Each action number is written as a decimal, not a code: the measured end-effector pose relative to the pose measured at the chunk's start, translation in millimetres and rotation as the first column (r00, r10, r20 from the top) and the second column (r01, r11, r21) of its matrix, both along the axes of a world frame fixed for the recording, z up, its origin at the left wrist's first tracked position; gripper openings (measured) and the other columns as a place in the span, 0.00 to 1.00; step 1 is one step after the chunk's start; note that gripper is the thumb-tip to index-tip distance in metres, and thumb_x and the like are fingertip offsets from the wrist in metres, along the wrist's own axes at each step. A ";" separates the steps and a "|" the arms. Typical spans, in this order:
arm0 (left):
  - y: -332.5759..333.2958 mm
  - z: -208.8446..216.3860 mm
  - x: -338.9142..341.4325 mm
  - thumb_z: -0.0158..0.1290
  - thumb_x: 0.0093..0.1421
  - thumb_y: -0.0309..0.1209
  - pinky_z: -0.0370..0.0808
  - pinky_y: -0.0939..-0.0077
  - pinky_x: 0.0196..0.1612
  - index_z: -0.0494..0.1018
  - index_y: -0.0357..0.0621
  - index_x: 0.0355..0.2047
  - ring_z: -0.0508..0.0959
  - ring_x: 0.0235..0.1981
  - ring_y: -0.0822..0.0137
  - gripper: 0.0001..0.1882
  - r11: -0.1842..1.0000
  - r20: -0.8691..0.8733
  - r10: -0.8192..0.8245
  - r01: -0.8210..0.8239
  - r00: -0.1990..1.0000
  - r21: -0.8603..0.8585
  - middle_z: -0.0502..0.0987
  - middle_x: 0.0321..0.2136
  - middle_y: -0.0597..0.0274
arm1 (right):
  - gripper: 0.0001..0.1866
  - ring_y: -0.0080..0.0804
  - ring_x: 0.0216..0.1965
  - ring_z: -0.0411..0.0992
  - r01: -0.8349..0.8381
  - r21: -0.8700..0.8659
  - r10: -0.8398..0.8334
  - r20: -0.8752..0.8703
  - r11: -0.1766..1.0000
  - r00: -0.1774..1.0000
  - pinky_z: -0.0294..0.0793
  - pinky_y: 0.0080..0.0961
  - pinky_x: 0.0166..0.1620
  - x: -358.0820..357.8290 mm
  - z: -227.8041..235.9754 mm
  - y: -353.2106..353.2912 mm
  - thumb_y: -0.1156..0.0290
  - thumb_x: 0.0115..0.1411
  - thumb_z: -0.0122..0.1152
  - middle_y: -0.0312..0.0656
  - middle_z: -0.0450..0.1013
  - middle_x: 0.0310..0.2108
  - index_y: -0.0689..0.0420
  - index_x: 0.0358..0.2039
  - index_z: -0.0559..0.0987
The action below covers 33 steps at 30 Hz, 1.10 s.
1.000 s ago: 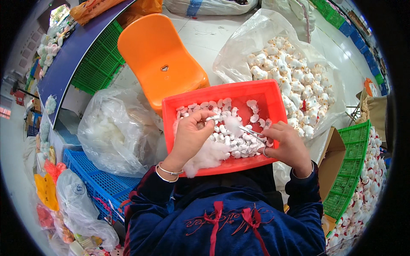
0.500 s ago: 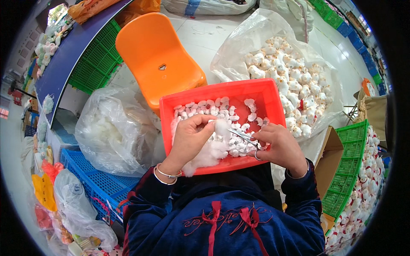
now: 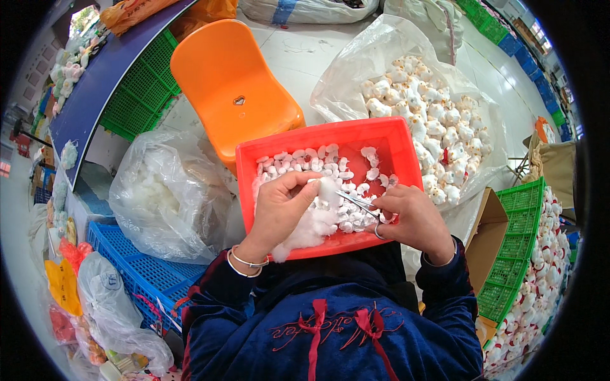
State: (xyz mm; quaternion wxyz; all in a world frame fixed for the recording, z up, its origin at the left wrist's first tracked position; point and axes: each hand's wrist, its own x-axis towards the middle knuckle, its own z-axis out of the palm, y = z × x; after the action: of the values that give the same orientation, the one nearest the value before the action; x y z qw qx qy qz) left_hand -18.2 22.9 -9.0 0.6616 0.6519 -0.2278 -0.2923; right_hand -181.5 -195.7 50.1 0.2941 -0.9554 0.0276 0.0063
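Note:
A red plastic tray [image 3: 387, 136] rests on my lap and holds several small white plush pieces [image 3: 305, 162]. My left hand [image 3: 279, 206] pinches a small white piece, with a wad of white stuffing fibre [image 3: 311, 225] under its palm. My right hand [image 3: 413, 219] grips metal tweezers [image 3: 356, 201] whose tips point left toward the piece in my left hand. Both hands hover over the near half of the tray.
An orange plastic chair [image 3: 235, 95] stands beyond the tray. A clear bag of white stuffing [image 3: 168, 193] sits at my left on a blue crate [image 3: 136, 267]. A large bag of cream plush toys [image 3: 432, 114] lies at the right. Green crates [image 3: 518, 247] stand beside it.
My left hand has lifted the small piece slightly and turned it. The tweezers in my right hand have moved in closer to it.

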 end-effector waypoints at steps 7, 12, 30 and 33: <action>0.9 2.1 0.2 0.59 0.68 0.27 0.66 0.90 0.29 0.83 0.37 0.48 0.70 0.27 0.87 0.11 0.999 -0.057 -0.012 0.009 0.998 -0.052 0.80 0.32 0.74 | 0.17 0.46 0.36 0.77 -0.006 0.021 0.005 0.006 1.000 1.000 0.75 0.40 0.41 -0.7 -3.5 -0.5 0.69 0.46 0.73 0.45 0.78 0.30 0.58 0.39 0.86; 1.4 3.2 1.8 0.58 0.69 0.25 0.68 0.87 0.32 0.82 0.35 0.49 0.71 0.30 0.85 0.11 0.999 -0.059 -0.036 0.034 0.998 -0.039 0.80 0.33 0.74 | 0.18 0.45 0.36 0.77 0.001 0.128 -0.002 0.008 0.992 1.000 0.77 0.37 0.43 -1.9 -11.5 -1.9 0.70 0.46 0.73 0.46 0.79 0.31 0.58 0.40 0.86; -8.3 -4.9 -2.3 0.58 0.68 0.25 0.65 0.90 0.27 0.78 0.39 0.46 0.71 0.26 0.85 0.08 0.978 -0.305 0.046 -0.106 0.951 -0.182 0.77 0.30 0.73 | 0.18 0.34 0.28 0.76 0.047 0.392 -0.069 0.040 0.919 0.997 0.74 0.29 0.34 -6.3 -45.2 14.8 0.68 0.50 0.79 0.44 0.78 0.27 0.61 0.39 0.84; -10.3 -10.2 -2.3 0.58 0.68 0.25 0.63 0.89 0.23 0.77 0.40 0.49 0.72 0.25 0.84 0.10 0.962 -0.374 0.070 -0.161 0.925 -0.219 0.79 0.30 0.71 | 0.18 0.34 0.28 0.76 0.038 0.406 -0.074 0.074 0.913 0.995 0.74 0.29 0.34 -6.0 -45.9 16.1 0.69 0.50 0.79 0.43 0.78 0.27 0.62 0.39 0.84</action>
State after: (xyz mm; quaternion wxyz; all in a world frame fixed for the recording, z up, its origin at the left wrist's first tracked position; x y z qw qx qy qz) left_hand -20.5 12.7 -19.2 0.7841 0.5119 -0.0969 -0.3373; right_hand -187.4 -179.6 4.2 0.4859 -0.8723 0.0400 -0.0382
